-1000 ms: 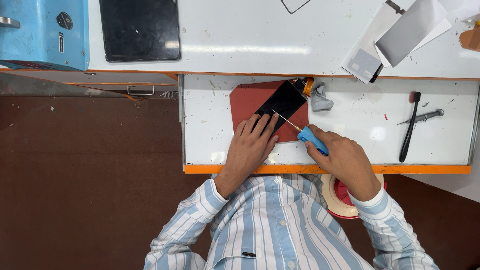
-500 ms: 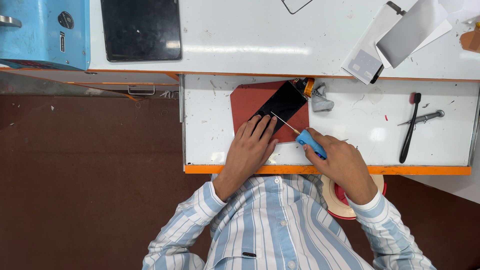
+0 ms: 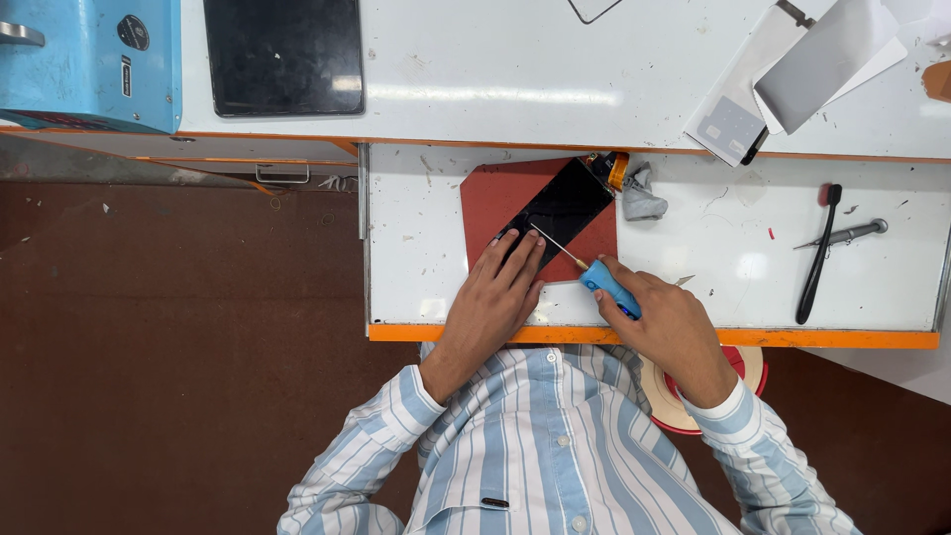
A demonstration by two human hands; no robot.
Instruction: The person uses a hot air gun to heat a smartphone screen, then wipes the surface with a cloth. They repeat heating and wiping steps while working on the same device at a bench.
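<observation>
A black phone screen [image 3: 563, 203] lies slanted on a red mat [image 3: 487, 201] on the lower white shelf. My left hand [image 3: 495, 297] presses flat on the screen's near end, fingers together. My right hand [image 3: 664, 322] grips a blue-handled tool [image 3: 606, 285] whose thin metal tip reaches onto the screen's lower part. An orange flex piece [image 3: 618, 169] sticks out at the screen's far end, next to a crumpled grey wipe [image 3: 642, 196].
A black brush [image 3: 818, 256] and a metal tool [image 3: 842, 235] lie at the right of the shelf. On the upper bench sit a black tablet [image 3: 283, 54], a blue machine [image 3: 89, 61] and grey sheets [image 3: 783, 69]. A tape roll [image 3: 684, 391] sits below the orange edge.
My right hand has slid slightly left and down with the tool, keeping its tip on the screen. The left hand stays pressed on the screen.
</observation>
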